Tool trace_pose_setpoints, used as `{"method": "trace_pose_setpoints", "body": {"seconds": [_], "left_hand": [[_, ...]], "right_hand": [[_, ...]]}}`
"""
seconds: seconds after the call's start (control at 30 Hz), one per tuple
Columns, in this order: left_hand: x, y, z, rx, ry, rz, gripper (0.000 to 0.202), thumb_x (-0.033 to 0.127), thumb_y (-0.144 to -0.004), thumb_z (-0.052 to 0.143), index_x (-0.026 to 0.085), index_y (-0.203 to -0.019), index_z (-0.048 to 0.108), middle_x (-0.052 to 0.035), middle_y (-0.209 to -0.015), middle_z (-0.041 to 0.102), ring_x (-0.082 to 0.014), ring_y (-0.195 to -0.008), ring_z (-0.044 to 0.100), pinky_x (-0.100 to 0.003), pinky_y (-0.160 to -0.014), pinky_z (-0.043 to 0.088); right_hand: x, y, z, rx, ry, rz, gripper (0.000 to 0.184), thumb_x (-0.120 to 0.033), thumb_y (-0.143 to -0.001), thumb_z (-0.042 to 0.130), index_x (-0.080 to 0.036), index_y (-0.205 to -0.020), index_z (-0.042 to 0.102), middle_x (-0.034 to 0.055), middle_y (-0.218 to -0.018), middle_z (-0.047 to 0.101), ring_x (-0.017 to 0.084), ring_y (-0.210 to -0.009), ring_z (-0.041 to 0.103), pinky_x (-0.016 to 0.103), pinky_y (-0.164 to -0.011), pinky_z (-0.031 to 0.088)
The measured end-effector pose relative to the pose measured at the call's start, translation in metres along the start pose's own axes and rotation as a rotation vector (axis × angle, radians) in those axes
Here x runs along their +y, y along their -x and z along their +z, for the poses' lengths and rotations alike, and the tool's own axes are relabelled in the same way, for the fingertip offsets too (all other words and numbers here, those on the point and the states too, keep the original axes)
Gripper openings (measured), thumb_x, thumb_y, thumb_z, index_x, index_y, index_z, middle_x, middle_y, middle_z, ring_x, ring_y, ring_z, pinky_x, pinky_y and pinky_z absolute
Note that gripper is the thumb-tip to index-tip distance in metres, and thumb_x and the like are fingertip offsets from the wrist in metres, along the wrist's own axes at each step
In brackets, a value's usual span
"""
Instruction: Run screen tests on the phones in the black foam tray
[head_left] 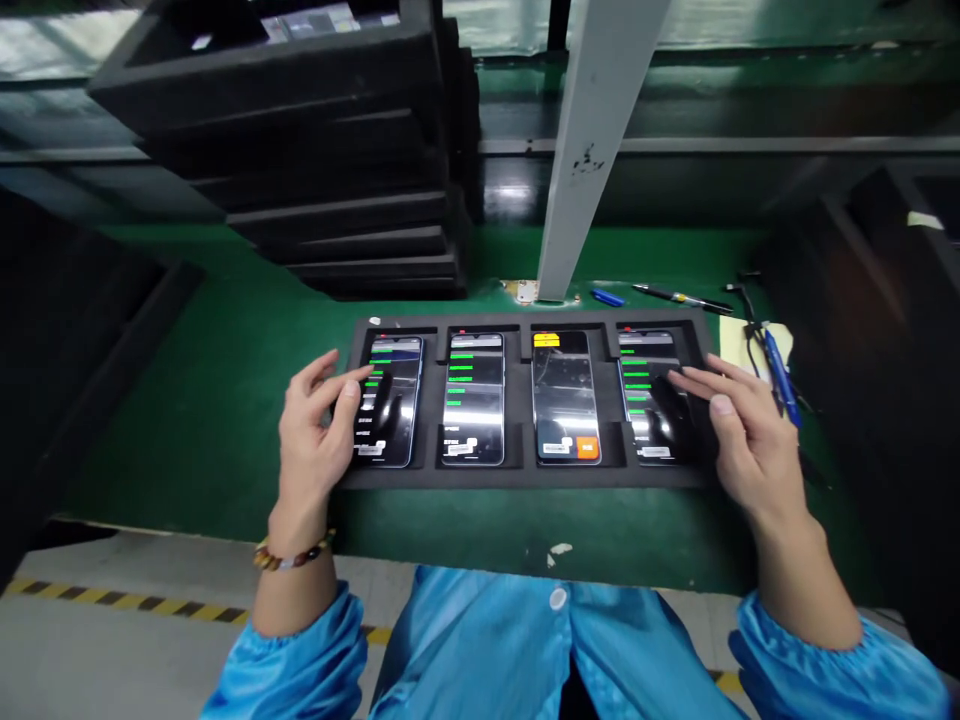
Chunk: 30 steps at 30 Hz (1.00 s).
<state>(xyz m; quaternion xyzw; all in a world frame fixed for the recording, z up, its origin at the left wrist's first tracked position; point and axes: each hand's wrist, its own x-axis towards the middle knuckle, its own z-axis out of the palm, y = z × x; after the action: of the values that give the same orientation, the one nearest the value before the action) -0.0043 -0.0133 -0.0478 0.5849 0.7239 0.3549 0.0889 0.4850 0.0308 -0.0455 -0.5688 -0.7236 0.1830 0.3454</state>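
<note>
A black foam tray (517, 479) lies on the green bench with several smartphones in its slots. My left hand (319, 425) is at the tray's left end, its index finger over the screen of the leftmost phone (401, 410). My right hand (750, 430) reaches over the right end, fingers stretched toward the rightmost phone (649, 400). Whether either fingertip touches glass I cannot tell. Green text lines show on both these screens and on the second phone (474, 400). The third phone (566, 400) has a yellow label at its top and an orange block at its bottom.
Behind the tray, a tall stack of black foam trays (345, 210) stands left of a grey metal post (592, 150). Pens (679, 298), a blue cap (607, 298), a yellow paper (739, 345) and a blue pen (781, 378) lie at right. More black trays (862, 300) flank the bench.
</note>
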Motion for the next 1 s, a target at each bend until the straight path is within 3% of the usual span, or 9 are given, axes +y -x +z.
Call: {"method": "trace_pose_setpoints", "body": {"seconds": [0.13,0.3,0.47,0.6,0.7,0.87,1.0], "left_hand": [[0.005,0.002,-0.003,-0.027,-0.148,0.053,0.039,0.052,-0.112,0.053,0.033,-0.116,0.086,-0.0077,-0.159,0.062,-0.0355,-0.153,0.052,-0.067,-0.131,0.040],[0.002,-0.003,-0.001,-0.109,-0.176,0.093,0.042,0.051,-0.114,0.045,0.035,-0.129,0.081,-0.0095,-0.157,0.062,-0.0374,-0.155,0.051,-0.071,-0.131,0.034],[0.002,-0.005,0.000,-0.146,-0.190,0.089,0.048,0.051,-0.115,0.040,0.031,-0.138,0.077,-0.0151,-0.156,0.061,-0.0387,-0.158,0.048,-0.070,-0.131,0.032],[0.005,-0.003,-0.001,-0.108,-0.213,0.102,0.050,0.050,-0.114,0.042,0.026,-0.144,0.073,-0.0193,-0.158,0.058,-0.0403,-0.158,0.048,-0.069,-0.131,0.032],[0.012,0.000,-0.003,-0.105,-0.221,0.187,0.044,0.046,-0.112,0.047,0.029,-0.142,0.075,-0.0155,-0.164,0.054,-0.0394,-0.157,0.048,-0.068,-0.132,0.031],[0.038,0.005,0.004,-0.335,-0.153,0.368,0.035,0.041,-0.107,0.055,0.040,-0.130,0.081,-0.0034,-0.170,0.051,-0.0362,-0.155,0.049,-0.068,-0.134,0.030],[0.054,0.001,0.019,-0.445,-0.169,0.393,0.040,0.041,-0.109,0.051,0.041,-0.139,0.078,-0.0036,-0.173,0.050,-0.0357,-0.155,0.047,-0.068,-0.134,0.029]], "right_hand": [[0.001,0.000,-0.001,-0.074,0.027,0.002,0.043,-0.042,-0.116,0.042,-0.026,-0.136,0.076,0.0068,-0.143,0.076,0.030,-0.155,0.054,0.060,-0.131,0.042],[0.003,-0.001,0.001,-0.094,0.078,0.058,0.049,-0.048,-0.116,0.038,-0.027,-0.149,0.068,0.0104,-0.156,0.066,0.032,-0.161,0.047,0.062,-0.133,0.038],[0.004,-0.002,0.000,-0.127,0.107,0.078,0.052,-0.049,-0.115,0.038,-0.028,-0.156,0.063,0.0110,-0.165,0.057,0.033,-0.164,0.042,0.061,-0.135,0.034],[0.001,-0.003,-0.002,-0.115,0.101,-0.013,0.053,-0.042,-0.114,0.041,-0.030,-0.163,0.055,0.0081,-0.166,0.058,0.033,-0.164,0.040,0.062,-0.135,0.033],[-0.012,-0.004,-0.002,-0.163,0.095,-0.089,0.050,-0.038,-0.111,0.043,-0.029,-0.156,0.063,0.0103,-0.160,0.062,0.034,-0.161,0.045,0.063,-0.131,0.037],[-0.037,-0.015,0.015,-0.450,0.051,-0.257,0.048,-0.030,-0.109,0.040,-0.031,-0.147,0.070,0.0101,-0.151,0.068,0.032,-0.156,0.051,0.064,-0.128,0.037],[-0.041,-0.033,0.029,-0.425,0.114,-0.250,0.051,-0.030,-0.110,0.037,-0.026,-0.153,0.065,0.0138,-0.151,0.068,0.033,-0.158,0.047,0.065,-0.126,0.036]]}}
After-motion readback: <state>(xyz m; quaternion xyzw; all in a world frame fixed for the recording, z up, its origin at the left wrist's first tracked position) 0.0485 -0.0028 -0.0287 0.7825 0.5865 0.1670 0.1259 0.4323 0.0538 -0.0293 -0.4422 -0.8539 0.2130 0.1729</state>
